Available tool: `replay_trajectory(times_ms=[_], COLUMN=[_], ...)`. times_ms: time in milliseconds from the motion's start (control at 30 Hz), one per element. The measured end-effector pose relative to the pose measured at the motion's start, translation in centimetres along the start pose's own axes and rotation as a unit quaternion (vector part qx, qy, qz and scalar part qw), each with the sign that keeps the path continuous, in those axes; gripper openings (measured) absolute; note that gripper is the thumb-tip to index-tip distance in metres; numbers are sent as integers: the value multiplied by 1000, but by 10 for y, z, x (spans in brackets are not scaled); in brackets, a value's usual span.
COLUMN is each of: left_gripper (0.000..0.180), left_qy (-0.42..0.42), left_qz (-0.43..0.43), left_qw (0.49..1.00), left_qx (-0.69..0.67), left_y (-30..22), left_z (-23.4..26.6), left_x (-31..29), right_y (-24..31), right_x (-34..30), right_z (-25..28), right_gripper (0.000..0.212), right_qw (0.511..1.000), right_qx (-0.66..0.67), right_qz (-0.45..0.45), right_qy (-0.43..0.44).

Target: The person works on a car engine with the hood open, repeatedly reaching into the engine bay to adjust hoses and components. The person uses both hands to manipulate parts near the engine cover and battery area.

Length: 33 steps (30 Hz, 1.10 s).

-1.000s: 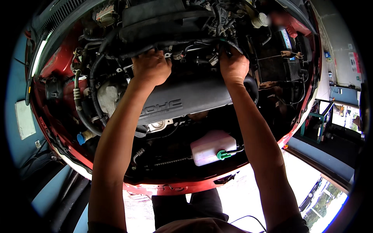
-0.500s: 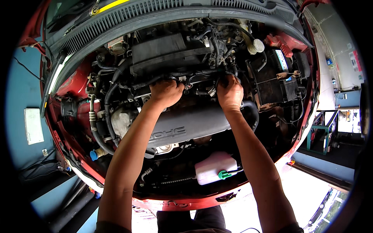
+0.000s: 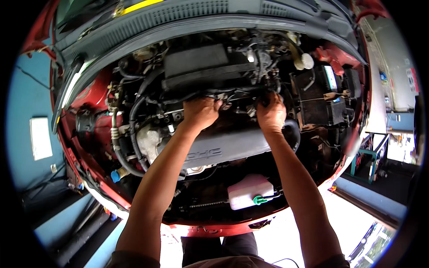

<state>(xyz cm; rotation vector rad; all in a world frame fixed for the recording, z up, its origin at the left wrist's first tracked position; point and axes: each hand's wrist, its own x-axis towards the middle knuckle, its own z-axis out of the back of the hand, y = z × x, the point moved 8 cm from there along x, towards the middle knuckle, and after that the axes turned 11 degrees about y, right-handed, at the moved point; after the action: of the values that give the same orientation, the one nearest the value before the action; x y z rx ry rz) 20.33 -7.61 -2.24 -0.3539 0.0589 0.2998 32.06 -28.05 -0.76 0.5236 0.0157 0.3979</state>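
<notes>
In the open engine bay of a red car, both my hands reach in behind the dark grey engine cover (image 3: 228,145). My left hand (image 3: 200,112) is closed, knuckles up, against the black wiring harness (image 3: 196,94); its fingertips are hidden. To the right, my right hand (image 3: 272,115) curls by the same harness, near a bundle of hoses and wires. A dark part shows between its thumb and fingers, too shadowed to name. Between the hands are small connectors (image 3: 227,106). The black air filter box (image 3: 196,64) lies just beyond them.
A battery (image 3: 319,100) sits at the right, with a reservoir with a pale cap (image 3: 306,61) beyond it. Nearer me are a pinkish-white tank (image 3: 243,192) with a green cap and the red front edge (image 3: 201,230). A blue cap (image 3: 116,175) is at the left.
The view has shifted a little, so the engine bay appears farther right and lower. Both hands stay at nearly the same spots on the engine, still closed.
</notes>
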Motion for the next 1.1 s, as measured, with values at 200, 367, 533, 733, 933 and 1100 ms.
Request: replay_trajectory(times_ms=[200,367,533,733,933,1100], left_gripper=[40,37,32,16,19,20], left_qy=[7,-21,-112,-108,-156,-145], left_qz=[10,11,-3,135,128,119], left_qw=[1000,999,994,965,979,982], left_qx=[5,-41,-12,-197,26,-28], left_y=[9,3,5,96,142,133], left_z=[-7,1,20,102,83,60], left_x=[2,-5,-37,-122,-116,-106], right_y=[4,4,8,4,8,5], right_x=[1,1,2,2,1,0], right_z=[-5,-3,-2,3,-1,0], right_gripper=[19,18,23,26,26,23], right_qw=[1000,1000,999,997,996,993], right_qx=[-8,-19,-37,-59,-89,-120], right_qz=[26,2,-8,-40,-29,-23], right_qy=[-4,-4,6,6,12,-11])
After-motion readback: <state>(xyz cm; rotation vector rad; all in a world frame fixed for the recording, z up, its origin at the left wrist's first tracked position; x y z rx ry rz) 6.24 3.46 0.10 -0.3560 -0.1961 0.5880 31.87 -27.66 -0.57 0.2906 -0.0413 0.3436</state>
